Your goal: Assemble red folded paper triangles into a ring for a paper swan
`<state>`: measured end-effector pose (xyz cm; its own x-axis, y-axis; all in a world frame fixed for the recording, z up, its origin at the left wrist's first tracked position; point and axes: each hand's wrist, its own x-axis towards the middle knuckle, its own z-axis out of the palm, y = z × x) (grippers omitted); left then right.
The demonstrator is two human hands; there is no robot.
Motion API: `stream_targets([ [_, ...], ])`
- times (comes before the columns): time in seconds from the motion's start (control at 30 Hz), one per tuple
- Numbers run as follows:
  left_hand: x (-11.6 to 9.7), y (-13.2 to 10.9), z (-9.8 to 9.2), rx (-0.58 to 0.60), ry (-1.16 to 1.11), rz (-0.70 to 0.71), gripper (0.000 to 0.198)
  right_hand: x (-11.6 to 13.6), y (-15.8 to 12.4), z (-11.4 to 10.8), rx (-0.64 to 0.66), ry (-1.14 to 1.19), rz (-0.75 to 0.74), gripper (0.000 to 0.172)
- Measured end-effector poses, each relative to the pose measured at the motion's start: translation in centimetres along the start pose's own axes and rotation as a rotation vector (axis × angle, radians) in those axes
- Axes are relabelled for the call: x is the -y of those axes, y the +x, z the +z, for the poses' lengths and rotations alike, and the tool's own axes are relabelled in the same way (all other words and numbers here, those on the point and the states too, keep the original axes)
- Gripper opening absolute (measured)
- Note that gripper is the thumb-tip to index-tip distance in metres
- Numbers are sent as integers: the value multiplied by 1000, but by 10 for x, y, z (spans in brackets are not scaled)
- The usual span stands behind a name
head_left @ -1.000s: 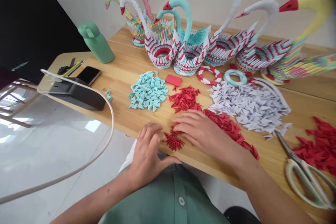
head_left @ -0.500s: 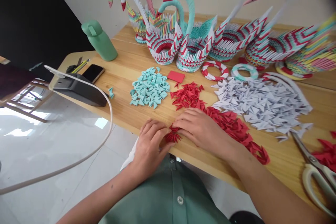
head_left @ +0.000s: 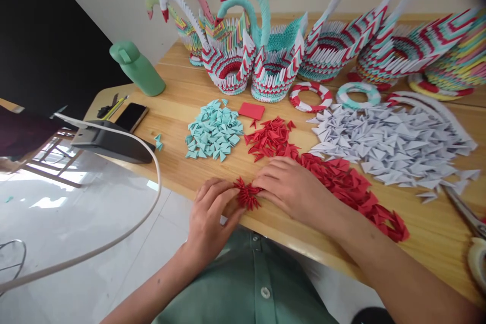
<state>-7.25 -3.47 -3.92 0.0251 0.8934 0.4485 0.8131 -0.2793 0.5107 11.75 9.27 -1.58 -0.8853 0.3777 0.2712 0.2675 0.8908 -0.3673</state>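
Near the front edge of the table lies a spiky cluster of joined red folded-paper pieces [head_left: 248, 196]. My left hand [head_left: 213, 207] pinches its left side between thumb and fingers. On the other side my right hand [head_left: 283, 182] has its fingers closed at the cluster's right edge; what lies under those fingertips is partly hidden. Just beyond my right hand spreads a pile of loose red paper triangles [head_left: 271, 137], which runs on along my right forearm. A pile of turquoise paper triangles [head_left: 214, 130] lies farther left.
Several folded-paper swans [head_left: 231, 68] line the back. A heap of white triangles [head_left: 383, 142], a red-white ring [head_left: 310, 97] and scissors [head_left: 465, 212] lie right. Left are a green bottle [head_left: 138, 71], a phone [head_left: 131, 117], a black box [head_left: 110, 142] and a white cable [head_left: 158, 177].
The view has shifted a little. My left hand has drawn slightly left and down, so more of the red cluster shows between my hands. My right hand stays at its right side.
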Motion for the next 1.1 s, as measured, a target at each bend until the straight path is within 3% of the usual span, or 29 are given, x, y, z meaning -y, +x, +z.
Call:
stream_targets([
  [0.43, 2, 3, 3, 66, 17, 46, 19, -1, -2, 2, -17, 13, -35, 14],
  [0.83, 2, 5, 7, 20, 11, 52, 14, 0, -6, 0, -6, -3, 37, 8],
  [1.1, -8, 13, 6, 36, -6, 9, 25, 1, -4, -2, -25, -29, 18, 9],
])
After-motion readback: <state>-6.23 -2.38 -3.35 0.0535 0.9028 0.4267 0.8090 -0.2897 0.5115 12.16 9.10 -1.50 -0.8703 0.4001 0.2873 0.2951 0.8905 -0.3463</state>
